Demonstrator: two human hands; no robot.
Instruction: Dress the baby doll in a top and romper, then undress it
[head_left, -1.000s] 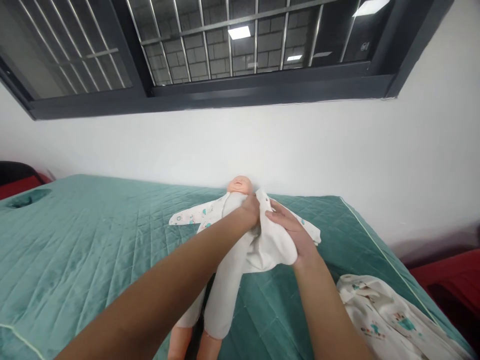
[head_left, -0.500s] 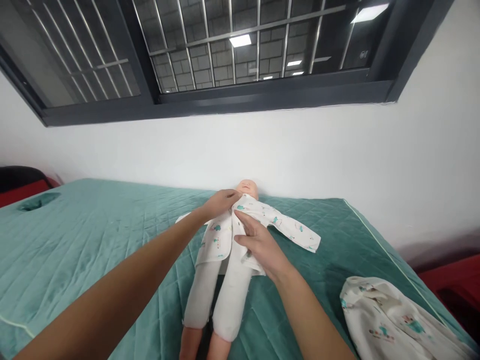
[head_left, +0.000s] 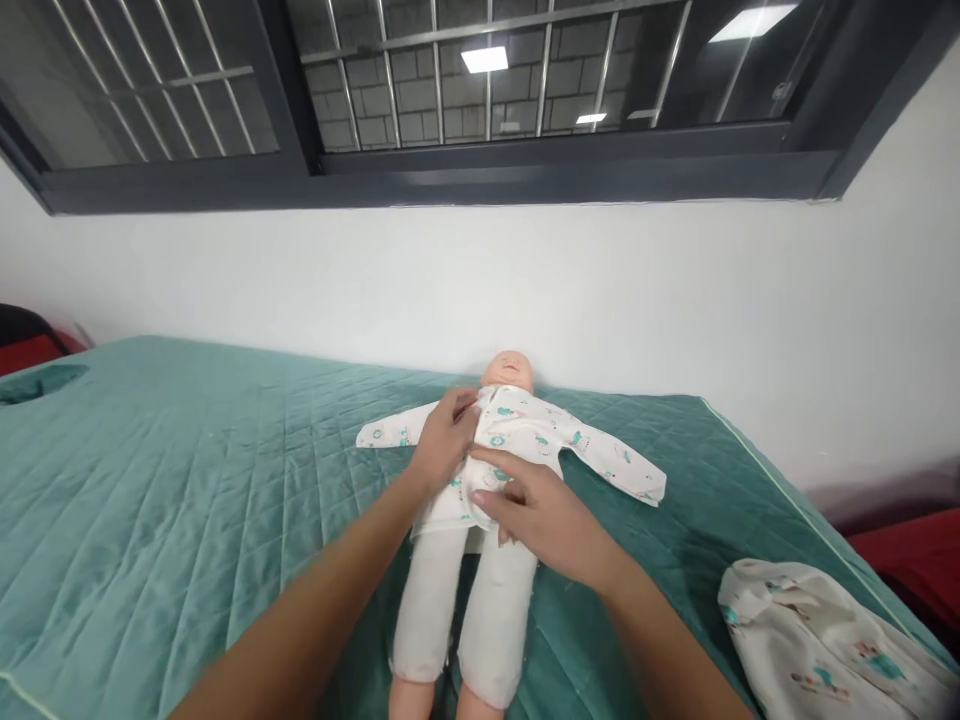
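A baby doll (head_left: 508, 370) lies on its back, dressed in a white long-sleeved baby shirt (head_left: 517, 425) with green and coloured prints. White padding covers its legs (head_left: 429, 605). My left hand (head_left: 446, 435) is at the side of the shirt's chest, its bent fingers closed on the cloth near the front edge. Across the shirt's lower front lies my right hand (head_left: 536, 505), thumb and index finger stretched apart and touching the fabric, the other fingers partly curled beneath. Both shirt sleeves spread out sideways. The shirt's front edge is partly hidden by my hands.
A second white printed garment (head_left: 832, 640) lies crumpled at the lower right. The doll rests on a green quilted cover (head_left: 247, 480). Behind it rise a white wall (head_left: 300, 280) and a barred window (head_left: 465, 100). Red objects (head_left: 915, 560) stand beyond the cover's edges.
The shirt's front panels have come together over the doll's belly. My left hand has shifted slightly down, uncovering the sleeve on the left. My view has moved a little.
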